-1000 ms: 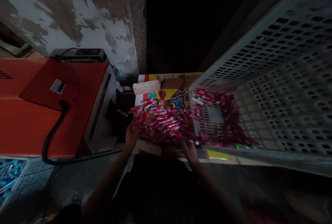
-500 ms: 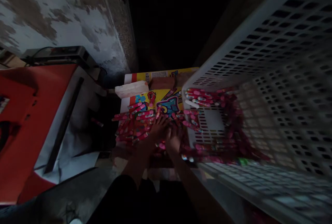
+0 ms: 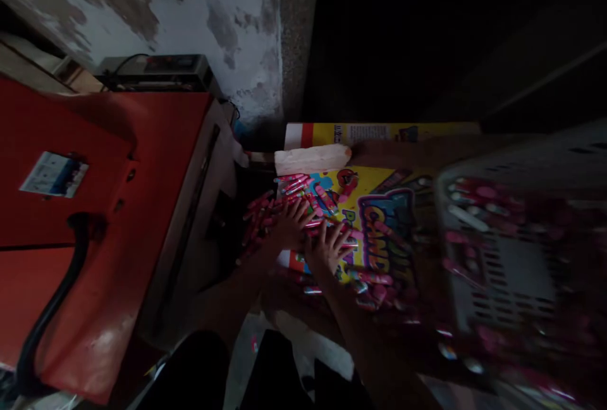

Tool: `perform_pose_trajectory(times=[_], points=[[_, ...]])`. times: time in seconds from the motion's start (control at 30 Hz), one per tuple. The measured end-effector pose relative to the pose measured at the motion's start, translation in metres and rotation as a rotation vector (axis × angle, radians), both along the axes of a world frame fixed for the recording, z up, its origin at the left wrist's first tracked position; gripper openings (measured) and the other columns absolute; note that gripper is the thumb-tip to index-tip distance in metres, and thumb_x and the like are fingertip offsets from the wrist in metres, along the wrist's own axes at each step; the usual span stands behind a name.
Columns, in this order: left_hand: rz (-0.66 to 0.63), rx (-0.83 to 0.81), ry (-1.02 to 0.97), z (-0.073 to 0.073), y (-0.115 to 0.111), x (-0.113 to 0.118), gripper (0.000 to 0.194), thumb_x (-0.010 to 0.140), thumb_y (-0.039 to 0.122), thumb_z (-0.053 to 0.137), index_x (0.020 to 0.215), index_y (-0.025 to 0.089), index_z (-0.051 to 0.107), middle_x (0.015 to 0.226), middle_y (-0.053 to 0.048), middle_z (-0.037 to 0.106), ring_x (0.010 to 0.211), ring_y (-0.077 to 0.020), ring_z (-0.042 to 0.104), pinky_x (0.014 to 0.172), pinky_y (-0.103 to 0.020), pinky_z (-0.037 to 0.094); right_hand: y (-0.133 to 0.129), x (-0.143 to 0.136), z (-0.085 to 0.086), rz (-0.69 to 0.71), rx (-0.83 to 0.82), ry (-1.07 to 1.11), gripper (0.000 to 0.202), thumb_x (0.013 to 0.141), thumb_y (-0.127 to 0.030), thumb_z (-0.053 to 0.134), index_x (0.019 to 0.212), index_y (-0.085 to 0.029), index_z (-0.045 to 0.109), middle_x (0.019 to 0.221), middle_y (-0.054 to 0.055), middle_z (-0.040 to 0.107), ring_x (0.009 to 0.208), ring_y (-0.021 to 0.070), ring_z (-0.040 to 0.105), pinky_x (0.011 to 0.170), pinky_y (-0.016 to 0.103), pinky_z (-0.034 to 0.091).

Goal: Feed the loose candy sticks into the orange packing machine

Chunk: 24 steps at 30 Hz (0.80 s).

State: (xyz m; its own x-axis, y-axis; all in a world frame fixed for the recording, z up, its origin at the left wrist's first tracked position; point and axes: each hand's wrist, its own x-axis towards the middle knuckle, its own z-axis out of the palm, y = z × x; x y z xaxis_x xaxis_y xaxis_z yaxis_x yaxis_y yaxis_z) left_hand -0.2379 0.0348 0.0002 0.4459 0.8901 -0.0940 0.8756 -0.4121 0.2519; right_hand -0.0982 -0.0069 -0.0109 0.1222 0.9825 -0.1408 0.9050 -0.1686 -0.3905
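Note:
My left hand [image 3: 288, 231] rests with spread fingers on a heap of pink pen-shaped sticks [image 3: 258, 211], at the left part of a printed yellow cardboard sheet [image 3: 370, 177]. Close beside it, my right hand [image 3: 326, 250] lies palm down, fingers apart, over several more sticks. Neither hand is closed around a stick. Loose sticks lie past my fingertips, and another group [image 3: 372, 278] is to the right of my right wrist. Large lettering reading "CANDY" shows on the cardboard.
At right, a pale perforated plastic crate [image 3: 443, 207] lies tipped with many pink sticks inside. A whitish block [image 3: 313, 158] sits along the cardboard's back. To the left stands a red machine [image 3: 156, 144] with a black curved handle [image 3: 78, 258]. Behind is a peeling wall [image 3: 227, 24].
My view has swung left, so the crate sits farther right and more lettering shows. Both hands have moved left relative to the cardboard, and the sticks are bunched closer to its left edge.

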Motion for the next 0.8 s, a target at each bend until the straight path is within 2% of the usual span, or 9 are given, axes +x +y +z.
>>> perform_pose_trajectory(times=[0.1,0.17,0.3,0.37,0.43,0.53,0.6,0.7,0.8], points=[[0.037,0.028,0.016,-0.004,-0.007,-0.03,0.074,0.087,0.044,0.051,0.152,0.019,0.027,0.161,-0.015,0.019,0.149,-0.0375,0.008,0.117,-0.06,0.006,0.003,-0.033,0.004,-0.019,0.007,0.083,0.074,0.089,-0.052,0.043,0.154,-0.022,0.025,0.159,0.017,0.02,0.147,0.0419,0.004,0.105,0.074,0.02],[0.075,0.033,0.024,-0.009,-0.019,-0.039,0.072,0.089,0.042,0.048,0.153,0.018,0.026,0.161,-0.016,0.018,0.149,-0.0364,0.007,0.117,-0.058,0.008,0.0,-0.047,0.012,-0.024,-0.035,0.07,0.074,0.089,-0.052,0.043,0.153,-0.019,0.028,0.159,0.019,0.02,0.146,0.0429,0.007,0.104,0.074,0.021],[0.168,0.002,0.049,-0.011,-0.046,-0.039,0.072,0.09,0.04,0.048,0.154,0.016,0.023,0.161,-0.018,0.018,0.149,-0.0359,0.012,0.116,-0.06,0.012,-0.01,-0.041,0.027,0.117,-0.174,-0.029,0.069,0.091,-0.052,0.038,0.152,-0.019,0.032,0.161,0.016,0.017,0.146,0.0419,0.01,0.107,0.073,0.018],[0.165,-0.017,0.033,-0.009,-0.053,-0.04,0.071,0.091,0.042,0.048,0.153,0.018,0.025,0.16,-0.017,0.02,0.149,-0.0358,0.014,0.116,-0.06,0.014,-0.007,-0.011,0.028,0.208,-0.173,-0.067,0.066,0.092,-0.05,0.036,0.151,-0.021,0.032,0.161,0.012,0.021,0.148,0.0375,0.011,0.111,0.069,0.017],[0.119,-0.032,-0.009,-0.007,-0.052,-0.045,0.071,0.091,0.046,0.048,0.153,0.018,0.027,0.16,-0.016,0.021,0.149,-0.0349,0.013,0.116,-0.058,0.015,0.003,0.034,0.026,0.222,-0.071,-0.118,0.066,0.092,-0.049,0.035,0.151,-0.018,0.033,0.16,0.013,0.023,0.148,0.0349,0.011,0.114,0.065,0.017],[0.054,-0.023,-0.093,-0.006,-0.044,-0.055,0.075,0.09,0.051,0.05,0.152,0.015,0.027,0.161,-0.017,0.018,0.15,-0.0342,0.007,0.118,-0.055,0.015,0.025,0.115,0.023,0.093,0.131,-0.2,0.072,0.091,-0.051,0.035,0.148,-0.008,0.035,0.157,0.022,0.024,0.147,0.038,0.015,0.112,0.064,0.022],[0.095,0.014,-0.145,-0.007,-0.038,-0.054,0.076,0.09,0.05,0.05,0.151,0.012,0.027,0.161,-0.019,0.015,0.15,-0.035,0.004,0.118,-0.056,0.012,0.036,0.159,0.028,0.031,0.192,-0.237,0.074,0.09,-0.052,0.037,0.146,-0.005,0.036,0.154,0.026,0.027,0.144,0.0398,0.022,0.108,0.061,0.031],[0.151,0.054,-0.222,-0.006,-0.025,-0.028,0.078,0.09,0.049,0.05,0.151,0.008,0.025,0.16,-0.022,0.015,0.15,-0.0367,0.002,0.117,-0.059,0.008,0.047,0.194,0.048,-0.002,0.256,-0.287,0.069,0.091,-0.051,0.041,0.144,-0.007,0.04,0.152,0.027,0.031,0.141,0.0384,0.03,0.105,0.056,0.036],[0.044,0.022,-0.316,0.002,-0.009,0.032,0.078,0.091,0.053,0.047,0.151,0.009,0.026,0.16,-0.02,0.017,0.15,-0.0372,0.001,0.118,-0.058,0.007,0.066,0.207,0.075,-0.196,0.451,-0.363,0.065,0.091,-0.048,0.043,0.143,-0.009,0.042,0.154,0.024,0.028,0.144,0.0352,0.023,0.111,0.055,0.028]])
